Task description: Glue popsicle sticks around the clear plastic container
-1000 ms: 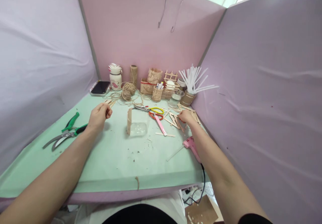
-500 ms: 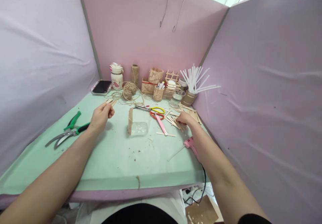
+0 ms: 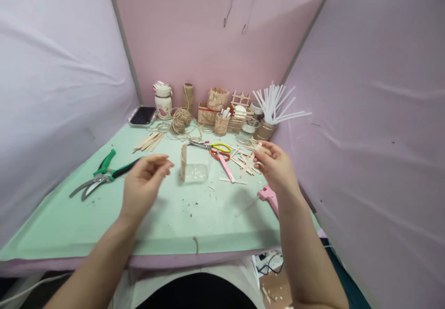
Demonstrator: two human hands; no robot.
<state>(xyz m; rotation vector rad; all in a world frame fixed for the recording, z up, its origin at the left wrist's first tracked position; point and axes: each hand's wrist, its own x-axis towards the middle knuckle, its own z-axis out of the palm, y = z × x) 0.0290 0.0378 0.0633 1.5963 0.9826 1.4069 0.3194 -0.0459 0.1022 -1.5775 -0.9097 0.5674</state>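
Observation:
My right hand (image 3: pixel 278 165) is raised over the right side of the table, its fingertips pinching a pale wooden craft stick (image 3: pixel 251 157). Below and behind it lies a loose pile of craft sticks (image 3: pixel 238 161). My left hand (image 3: pixel 144 184) hovers left of centre with loosely curled fingers, thumb apart from them, and nothing visible in its grasp. Between the hands a clear glass jar (image 3: pixel 196 173) lies on its side, with brown craft sticks (image 3: pixel 183 163) across its left end. A fanned bunch of craft sticks (image 3: pixel 149 142) rests beyond my left hand.
Green-handled pruning shears (image 3: pixel 104 175) lie at left. Scissors (image 3: pixel 219 149), a pink cutter (image 3: pixel 226 167) and a pink glue gun (image 3: pixel 268 197) lie to the right. Along the back stand a phone (image 3: pixel 142 115), a bottle (image 3: pixel 162 100), twine (image 3: pixel 181 120), and a holder of white glue sticks (image 3: pixel 273 103).
My left hand has let go of the sticks at the back left and come nearer. My right hand has lifted a craft stick from the pile. The view has shifted slightly.

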